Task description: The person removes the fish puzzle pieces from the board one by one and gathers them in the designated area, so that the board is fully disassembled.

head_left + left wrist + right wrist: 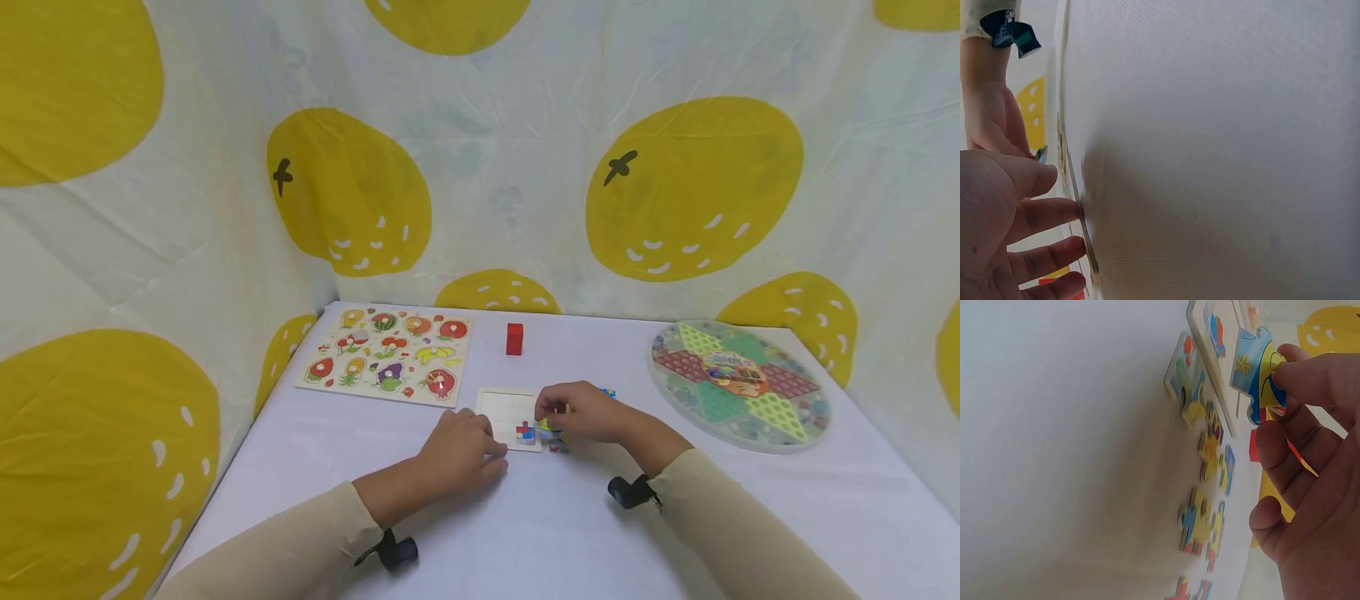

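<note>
In the head view, my left hand lies at the near left corner of a small wooden puzzle tray. In the left wrist view its fairly straight fingers touch the tray's edge. A joined red and blue puzzle section sits in the tray's near right corner. My right hand is by the tray's right side, pinching a jigsaw piece with yellow, blue and a flower print between thumb and fingers, raised off the table. Several loose jigsaw pieces lie beside the tray under that hand, partly hidden in the head view.
A wooden fruit peg puzzle lies at the back left. Behind the tray stands a red block. A round game board with a star pattern lies at the right. Lemon-printed cloth encloses the white table.
</note>
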`<state>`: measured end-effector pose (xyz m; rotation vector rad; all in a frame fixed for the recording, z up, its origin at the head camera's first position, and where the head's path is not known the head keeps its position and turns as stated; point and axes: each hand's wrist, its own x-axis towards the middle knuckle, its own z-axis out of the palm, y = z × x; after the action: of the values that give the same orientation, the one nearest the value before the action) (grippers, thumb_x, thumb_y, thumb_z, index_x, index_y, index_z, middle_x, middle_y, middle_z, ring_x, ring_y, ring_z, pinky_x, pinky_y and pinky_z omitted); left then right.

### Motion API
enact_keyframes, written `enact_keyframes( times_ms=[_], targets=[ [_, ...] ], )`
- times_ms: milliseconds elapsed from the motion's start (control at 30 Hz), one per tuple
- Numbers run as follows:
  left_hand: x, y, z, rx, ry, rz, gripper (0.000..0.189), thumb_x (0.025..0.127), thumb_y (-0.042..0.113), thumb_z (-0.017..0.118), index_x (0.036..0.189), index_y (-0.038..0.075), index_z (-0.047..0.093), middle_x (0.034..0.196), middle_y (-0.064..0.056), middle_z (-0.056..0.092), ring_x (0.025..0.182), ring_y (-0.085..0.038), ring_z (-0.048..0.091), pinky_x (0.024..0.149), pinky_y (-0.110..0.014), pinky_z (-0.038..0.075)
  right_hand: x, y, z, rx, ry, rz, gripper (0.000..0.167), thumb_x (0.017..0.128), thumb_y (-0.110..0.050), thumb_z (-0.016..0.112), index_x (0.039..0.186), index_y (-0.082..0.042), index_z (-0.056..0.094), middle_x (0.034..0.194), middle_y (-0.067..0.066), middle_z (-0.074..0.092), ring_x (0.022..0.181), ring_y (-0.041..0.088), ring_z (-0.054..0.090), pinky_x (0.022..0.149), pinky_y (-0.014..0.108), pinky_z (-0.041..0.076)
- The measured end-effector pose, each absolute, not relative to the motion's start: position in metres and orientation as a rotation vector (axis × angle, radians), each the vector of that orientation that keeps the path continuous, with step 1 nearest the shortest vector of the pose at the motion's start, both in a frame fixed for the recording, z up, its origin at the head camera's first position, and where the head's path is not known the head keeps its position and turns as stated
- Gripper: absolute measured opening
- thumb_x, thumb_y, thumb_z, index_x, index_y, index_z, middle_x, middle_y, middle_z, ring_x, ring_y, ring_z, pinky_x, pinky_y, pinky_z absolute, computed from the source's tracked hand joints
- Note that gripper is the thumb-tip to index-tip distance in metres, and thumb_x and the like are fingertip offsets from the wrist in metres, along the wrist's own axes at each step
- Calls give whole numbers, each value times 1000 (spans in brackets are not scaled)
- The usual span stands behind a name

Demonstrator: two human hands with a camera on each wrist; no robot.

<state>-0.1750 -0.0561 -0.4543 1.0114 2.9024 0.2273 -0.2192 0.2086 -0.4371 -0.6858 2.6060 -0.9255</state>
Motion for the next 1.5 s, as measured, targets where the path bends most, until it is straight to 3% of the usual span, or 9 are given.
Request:
enact_keyframes(
  times_ms=[533,1167,1500],
  targets=[
    [-174,-55,-453,1002,2913,197,32,96,47,78,123,31,83,104,7,71,99,-12,57,85,-35,44,-211,251,-442,-595,2592,-897,11,97,-5,70,100,-15,73,96,-1,69,89,19,58,75,32,51],
    [-175,-52,-451,957,2912,215,30,95,48,79,119,30,85,103,7,71,102,-13,58,87,-37,46,-204,261,-455,-648,2652,-848,14,93,-6,77,98,-19,76,90,-8,66,88,16,58,78,31,51],
    [-172,-49,-451,964,2965,205,29,96,49,78,118,31,85,101,7,71,98,-14,59,86,-37,46,-204,260,-455,-638,2686,-833,12,96,-11,77,103,-19,74,99,-10,69,92,16,59,81,32,53]
  ],
)
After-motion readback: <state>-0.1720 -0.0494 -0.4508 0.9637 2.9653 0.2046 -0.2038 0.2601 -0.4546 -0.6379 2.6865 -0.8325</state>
